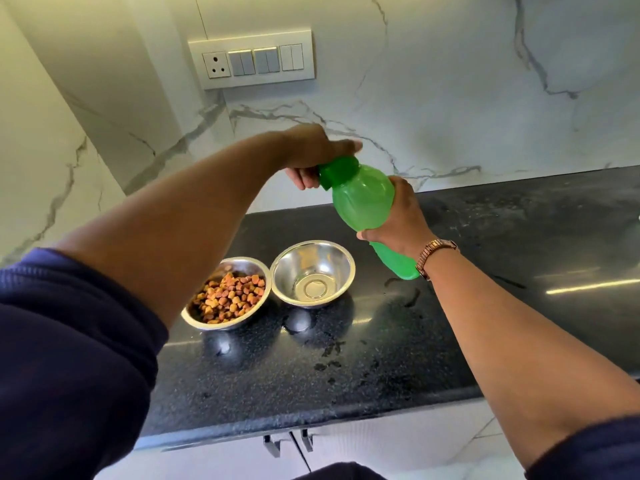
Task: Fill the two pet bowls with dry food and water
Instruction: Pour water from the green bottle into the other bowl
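Both hands hold the translucent green plastic bottle point(363, 199), tilted at frame centre: left hand point(311, 154) gripping its green cap point(337, 173), right hand point(398, 220) clasping the body. Below, on the black speckled table point(381, 358), stand a kibble-filled steel bowl point(227, 294) and, beside it, an empty steel bowl point(313, 273).

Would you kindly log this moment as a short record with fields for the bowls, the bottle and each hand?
left bowl: holds dry food, on the counter
right bowl: no food in it, touching the left bowl
bottle: green, tilted, held above the counter, cap on
left hand: gripping the cap
right hand: wrapped around the bottle's middle
counter: dark, wet patches near the bowls
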